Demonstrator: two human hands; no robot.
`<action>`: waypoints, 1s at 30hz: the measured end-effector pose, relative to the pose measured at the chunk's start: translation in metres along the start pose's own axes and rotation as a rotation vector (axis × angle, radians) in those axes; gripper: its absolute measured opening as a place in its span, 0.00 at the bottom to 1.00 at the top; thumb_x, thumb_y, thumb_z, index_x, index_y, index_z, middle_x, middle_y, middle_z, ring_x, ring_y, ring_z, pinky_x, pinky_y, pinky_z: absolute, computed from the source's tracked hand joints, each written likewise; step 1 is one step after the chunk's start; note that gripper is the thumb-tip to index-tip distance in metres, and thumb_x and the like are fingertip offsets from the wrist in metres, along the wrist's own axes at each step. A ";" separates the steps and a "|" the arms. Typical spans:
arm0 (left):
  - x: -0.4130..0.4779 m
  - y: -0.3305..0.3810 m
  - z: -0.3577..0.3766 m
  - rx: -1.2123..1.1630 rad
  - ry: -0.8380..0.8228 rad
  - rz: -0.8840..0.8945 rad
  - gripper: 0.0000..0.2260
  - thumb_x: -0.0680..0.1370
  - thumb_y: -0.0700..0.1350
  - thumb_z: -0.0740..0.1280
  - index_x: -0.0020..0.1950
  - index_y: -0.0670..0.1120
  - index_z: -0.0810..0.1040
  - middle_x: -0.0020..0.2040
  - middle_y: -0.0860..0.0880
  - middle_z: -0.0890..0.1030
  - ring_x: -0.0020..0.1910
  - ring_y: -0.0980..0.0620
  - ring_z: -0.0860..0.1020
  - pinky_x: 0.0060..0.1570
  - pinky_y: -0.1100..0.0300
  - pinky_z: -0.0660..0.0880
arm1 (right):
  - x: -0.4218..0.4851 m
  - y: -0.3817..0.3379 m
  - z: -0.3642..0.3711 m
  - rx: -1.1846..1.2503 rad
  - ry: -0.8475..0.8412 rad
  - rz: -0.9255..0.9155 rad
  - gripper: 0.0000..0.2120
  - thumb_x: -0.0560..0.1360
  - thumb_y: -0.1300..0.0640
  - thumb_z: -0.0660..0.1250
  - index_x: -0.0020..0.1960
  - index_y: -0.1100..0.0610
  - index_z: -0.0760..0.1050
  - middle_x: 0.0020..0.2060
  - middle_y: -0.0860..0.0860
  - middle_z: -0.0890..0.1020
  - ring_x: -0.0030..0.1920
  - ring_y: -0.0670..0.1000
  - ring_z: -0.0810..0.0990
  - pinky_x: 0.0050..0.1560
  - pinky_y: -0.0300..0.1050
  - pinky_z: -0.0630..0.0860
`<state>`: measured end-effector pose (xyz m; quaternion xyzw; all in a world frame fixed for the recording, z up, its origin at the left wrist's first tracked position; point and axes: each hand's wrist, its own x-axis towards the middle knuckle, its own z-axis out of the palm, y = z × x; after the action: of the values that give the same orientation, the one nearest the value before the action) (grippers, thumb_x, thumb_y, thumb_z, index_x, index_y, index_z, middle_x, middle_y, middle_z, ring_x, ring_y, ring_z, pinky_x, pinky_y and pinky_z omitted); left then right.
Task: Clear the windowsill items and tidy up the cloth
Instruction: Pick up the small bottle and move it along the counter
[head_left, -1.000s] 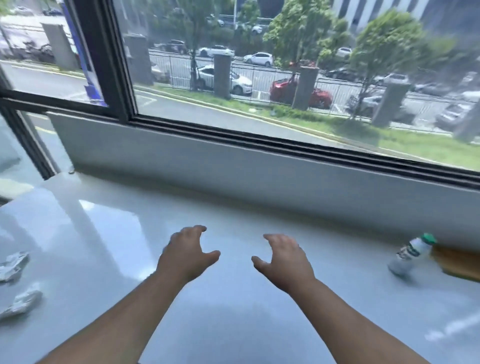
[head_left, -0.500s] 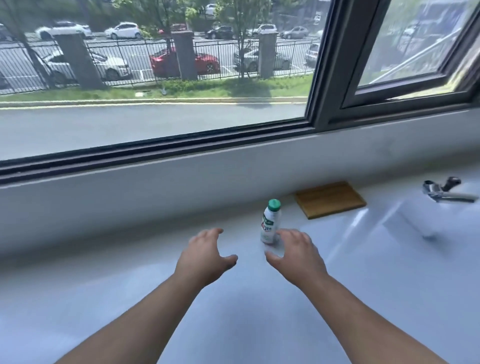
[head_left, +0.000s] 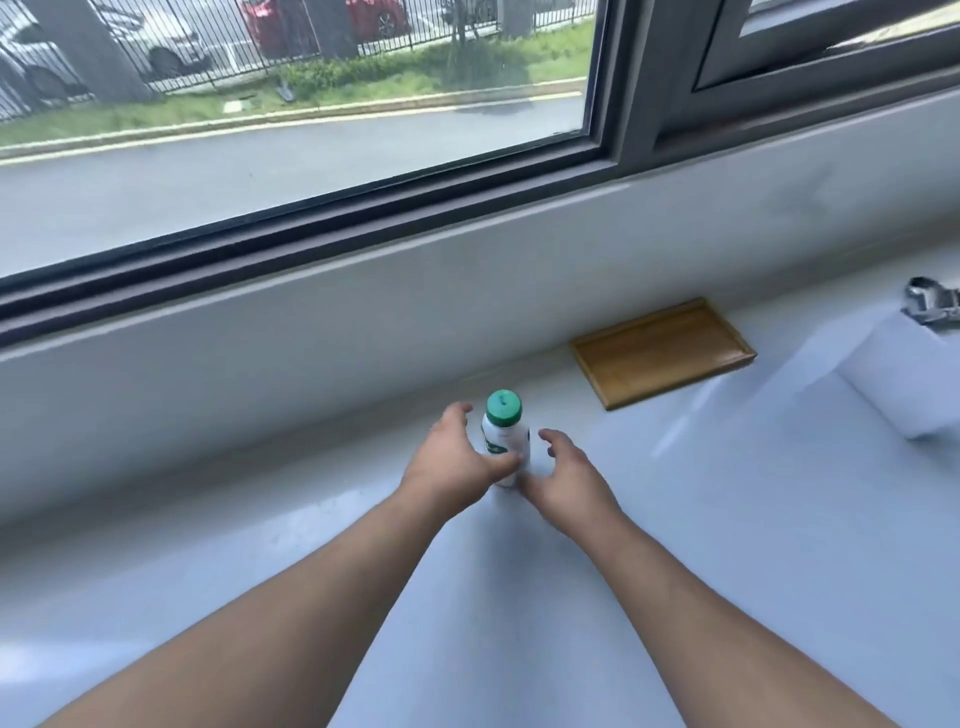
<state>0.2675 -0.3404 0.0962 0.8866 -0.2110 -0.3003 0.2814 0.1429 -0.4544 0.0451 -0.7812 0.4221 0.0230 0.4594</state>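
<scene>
Head view: we see both arms stretched over a white windowsill (head_left: 727, 519), hands meeting at one small bottle.
Bottle: white bottle (head_left: 505, 441) with a green cap, standing upright mid-sill, near the back wall under the window.
Left hand: left hand (head_left: 451, 462) curls round the bottle's left side, thumb crossing its lower front; fingers part-closed and touching, grip forming, not yet a full hold as we judge it.
Right hand: right hand (head_left: 563, 480) is spread wide just right of the bottle, fingers apart from it, holding nothing.
Why so: we read the right hand as a guard so the light, narrow bottle doesn't tip while the left takes it.
Tray: wooden tray (head_left: 662, 351) lies flat against the back wall, right of the bottle, apart from it.
Far right: metal tap (head_left: 932, 304) above a white block (head_left: 904, 374); well apart.
Cloth: none in view.
In the way: nothing between hands and bottle; back wall close behind, so lift up and toward us.
</scene>
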 end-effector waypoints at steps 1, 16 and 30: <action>0.006 -0.001 0.004 -0.024 0.001 0.002 0.46 0.65 0.63 0.78 0.80 0.57 0.63 0.74 0.53 0.74 0.52 0.52 0.82 0.48 0.53 0.81 | 0.006 -0.001 0.005 0.057 -0.032 0.029 0.40 0.72 0.39 0.72 0.80 0.45 0.62 0.74 0.50 0.73 0.69 0.54 0.77 0.62 0.49 0.75; -0.047 -0.068 -0.050 -0.221 0.143 -0.117 0.16 0.63 0.61 0.71 0.50 0.68 0.76 0.45 0.63 0.83 0.39 0.62 0.81 0.33 0.61 0.73 | -0.026 -0.054 0.093 0.407 -0.304 0.121 0.34 0.71 0.41 0.68 0.75 0.47 0.68 0.52 0.50 0.82 0.47 0.52 0.78 0.54 0.50 0.76; -0.327 -0.317 -0.169 -0.387 0.571 -0.310 0.16 0.67 0.59 0.71 0.54 0.62 0.78 0.48 0.61 0.83 0.44 0.61 0.82 0.42 0.55 0.81 | -0.270 -0.163 0.329 0.192 -0.740 -0.050 0.18 0.75 0.56 0.68 0.64 0.46 0.75 0.44 0.50 0.88 0.42 0.51 0.80 0.61 0.54 0.80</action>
<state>0.2037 0.1389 0.1449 0.8864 0.0733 -0.1146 0.4424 0.1964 -0.0034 0.0833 -0.6836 0.2089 0.2525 0.6521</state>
